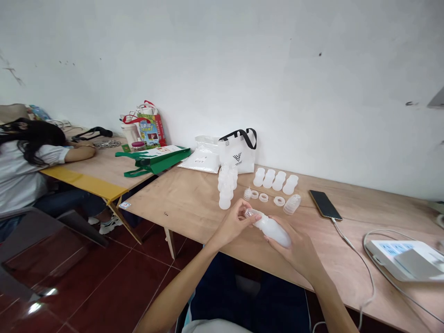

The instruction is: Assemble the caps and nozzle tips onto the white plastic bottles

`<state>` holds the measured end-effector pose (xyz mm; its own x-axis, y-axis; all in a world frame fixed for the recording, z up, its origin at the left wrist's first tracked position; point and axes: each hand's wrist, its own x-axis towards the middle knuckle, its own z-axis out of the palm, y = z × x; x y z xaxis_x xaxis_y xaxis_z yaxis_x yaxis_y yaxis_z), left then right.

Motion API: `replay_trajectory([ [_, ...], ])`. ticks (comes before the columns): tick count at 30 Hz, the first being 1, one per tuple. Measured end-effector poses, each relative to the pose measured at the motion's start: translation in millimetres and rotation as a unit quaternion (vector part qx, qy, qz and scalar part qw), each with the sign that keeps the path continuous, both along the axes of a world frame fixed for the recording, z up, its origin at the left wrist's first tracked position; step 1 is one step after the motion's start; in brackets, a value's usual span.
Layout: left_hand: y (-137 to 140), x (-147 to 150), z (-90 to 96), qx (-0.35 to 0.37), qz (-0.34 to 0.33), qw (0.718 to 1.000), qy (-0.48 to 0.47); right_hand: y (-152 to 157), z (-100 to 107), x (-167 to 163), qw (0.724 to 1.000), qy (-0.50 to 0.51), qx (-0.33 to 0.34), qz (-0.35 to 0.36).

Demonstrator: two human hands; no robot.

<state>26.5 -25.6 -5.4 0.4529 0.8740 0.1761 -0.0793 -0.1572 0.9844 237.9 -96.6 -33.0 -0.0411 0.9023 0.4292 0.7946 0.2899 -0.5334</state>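
Note:
A frosted white bottle (274, 231), shaped like a baby bottle, is held tilted just above the table near its front edge. My right hand (294, 245) is wrapped round its body. At its clear capped end, my left hand (241, 217) grips with thumb and fingers. Beyond my hands lie several white rings (263, 197), a small clear teat-like piece (247, 193) and a clear cap (292, 204). Several frosted bottle bodies (278, 181) stand in a row behind them. More such bodies (225, 196) are grouped to the left.
A white bag with black handles (239, 155) and a white plastic packet (201, 159) stand against the wall. At right lie a phone (325, 205) on a cable and a white box (407, 260). A green bag (163, 162) and a person (27, 162) resting on a table are at left.

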Motion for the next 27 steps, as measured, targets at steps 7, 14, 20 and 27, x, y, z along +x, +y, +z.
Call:
replay_trajectory([
  [7,-5.0,-9.6,11.7,0.037,-0.035,0.998,0.023,-2.1,9.2,-5.6,0.991,0.113,-0.071,0.011],
  [14,-5.3,-15.8,15.9,0.074,-0.077,0.994,0.039,-6.0,20.3,-2.2,0.954,0.208,-0.202,0.075],
  [20,-9.3,-14.2,20.1,0.086,-0.070,0.993,0.049,-5.7,21.6,-8.8,0.926,0.272,-0.246,0.088],
  [27,-14.2,-3.2,15.0,0.053,-0.016,0.998,0.020,-5.1,12.4,-20.8,0.930,0.304,-0.189,0.083],
])
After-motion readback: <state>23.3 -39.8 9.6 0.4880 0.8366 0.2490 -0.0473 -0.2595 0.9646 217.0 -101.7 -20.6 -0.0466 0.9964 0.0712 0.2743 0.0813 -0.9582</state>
